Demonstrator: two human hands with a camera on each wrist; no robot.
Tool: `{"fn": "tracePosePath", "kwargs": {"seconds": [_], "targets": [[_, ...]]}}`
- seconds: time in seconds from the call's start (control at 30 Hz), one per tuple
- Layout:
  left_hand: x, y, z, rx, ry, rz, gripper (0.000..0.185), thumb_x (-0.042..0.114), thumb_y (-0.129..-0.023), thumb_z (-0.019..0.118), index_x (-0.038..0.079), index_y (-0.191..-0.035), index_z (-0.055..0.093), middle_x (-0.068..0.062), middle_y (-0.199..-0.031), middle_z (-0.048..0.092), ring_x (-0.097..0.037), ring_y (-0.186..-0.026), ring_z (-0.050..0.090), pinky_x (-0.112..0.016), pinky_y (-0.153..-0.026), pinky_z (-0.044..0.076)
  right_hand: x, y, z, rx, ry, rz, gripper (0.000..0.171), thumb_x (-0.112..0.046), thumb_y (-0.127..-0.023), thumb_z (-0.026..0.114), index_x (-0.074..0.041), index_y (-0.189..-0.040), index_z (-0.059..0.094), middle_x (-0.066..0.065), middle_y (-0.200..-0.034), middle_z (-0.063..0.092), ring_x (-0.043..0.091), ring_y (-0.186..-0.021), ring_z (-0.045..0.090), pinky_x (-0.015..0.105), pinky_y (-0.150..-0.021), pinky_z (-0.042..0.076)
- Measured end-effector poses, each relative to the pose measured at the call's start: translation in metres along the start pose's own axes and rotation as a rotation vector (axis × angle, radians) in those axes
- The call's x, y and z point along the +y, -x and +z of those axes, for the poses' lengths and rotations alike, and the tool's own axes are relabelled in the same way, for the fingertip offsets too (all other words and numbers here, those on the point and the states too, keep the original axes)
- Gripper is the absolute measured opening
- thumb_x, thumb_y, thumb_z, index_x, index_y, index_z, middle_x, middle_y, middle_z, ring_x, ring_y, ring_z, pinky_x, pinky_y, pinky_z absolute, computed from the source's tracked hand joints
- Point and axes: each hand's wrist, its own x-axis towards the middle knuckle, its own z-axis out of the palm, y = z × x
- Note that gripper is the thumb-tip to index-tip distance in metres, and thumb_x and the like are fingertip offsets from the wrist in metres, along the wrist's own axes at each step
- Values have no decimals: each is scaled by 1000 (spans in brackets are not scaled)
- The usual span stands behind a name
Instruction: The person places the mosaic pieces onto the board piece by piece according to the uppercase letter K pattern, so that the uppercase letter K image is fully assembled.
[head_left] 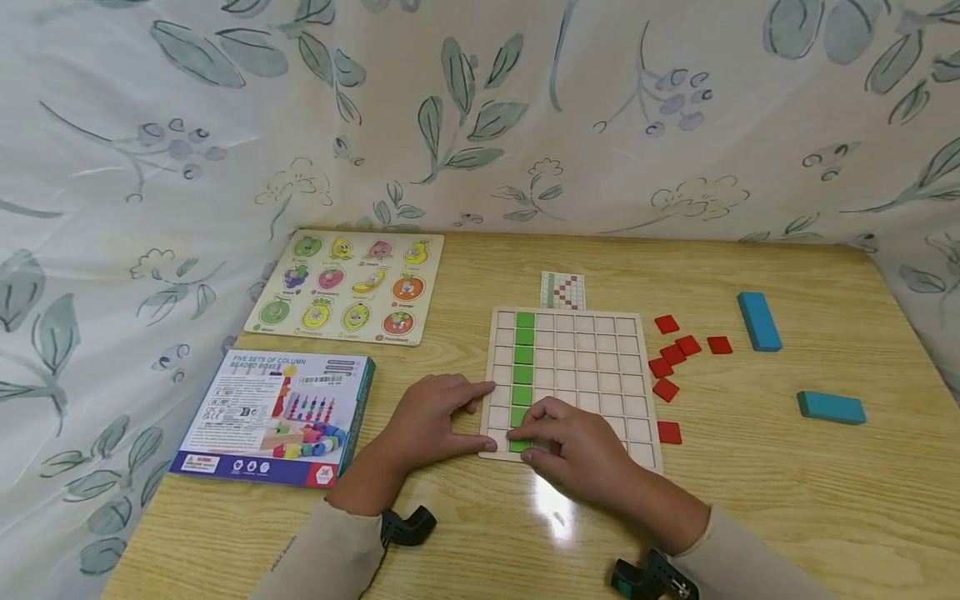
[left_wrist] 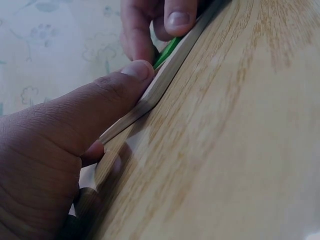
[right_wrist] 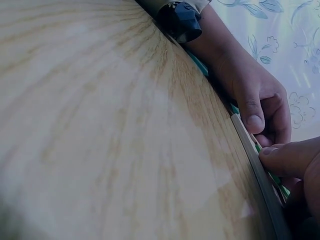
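"Seven green tiles in one column, second from the left on the wooden grid board, centre of the frame, and all attention on the bottom green tile!"

"Where exactly?"

"Low centre, at the bottom square of that column, right under the fingertips. Right hand clamped on it, by the look of it, with thumb and curled fingers at its sides."

"Seated flat, or riding high?"

"Cannot tell, with fingertips over part of it. Best to assume loose: line up the edges with the square's borders, then press straight down at the middle, never on one corner."

"And the left hand?"

"Left of centre, thumb and index finger apart, both at the board's left side. Good bracing, probably: firm enough against a slide, but no tipping of that near corner, please!"

"Neighbours to mind?"

"Yes, the tile just above. Keep the knuckles high, no dragging up the column, and let go evenly, straight up."

"Anything to check against?"

"Pattern card just beyond the board's top edge, green column toward its left. Red tiles right of centre, blue blocks farther right, well apart from the action."
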Motion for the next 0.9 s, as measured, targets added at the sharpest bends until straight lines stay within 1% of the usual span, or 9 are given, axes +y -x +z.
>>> {"fn": "tracePosePath", "kwargs": {"seconds": [0.27,0.5,0.73,0.9], "targets": [[0,0,-1,-4,5,-2,70,53,-77,94,16,-134,75,12,-90,57,-6,-80,47,-33,-79,45,0,0,0,-5,-17,11,25,-20,-95,83,-29,-119,83,-17,-113,61,-2,-79,56,23,-67,48],[-1,0,-1,2,11,3,70,53,-78,94,17,-135,75,13,-91,56,-5,-80,48,-33,-80,46,-1,0,-1,4,-19,24,27,-20,-93,85,-29,-118,83,-16,-113,61,-4,-71,52,23,-63,46],[-1,0,0,-13,14,-6,71,54,-78,94,17,-135,74,13,-91,56,-6,-80,47,-34,-81,46,-3,2,-5,5,-101,37,25,-20,-93,86,-27,-117,83,-14,-115,63,-1,-70,52,23,-62,47],[-1,0,0,-27,14,-16,71,55,-79,93,18,-136,74,13,-91,56,-6,-81,47,-33,-81,45,-1,5,-7,43,-160,4,26,-17,-91,88,-25,-115,83,-13,-113,64,0,-71,53,23,-61,48]]}}
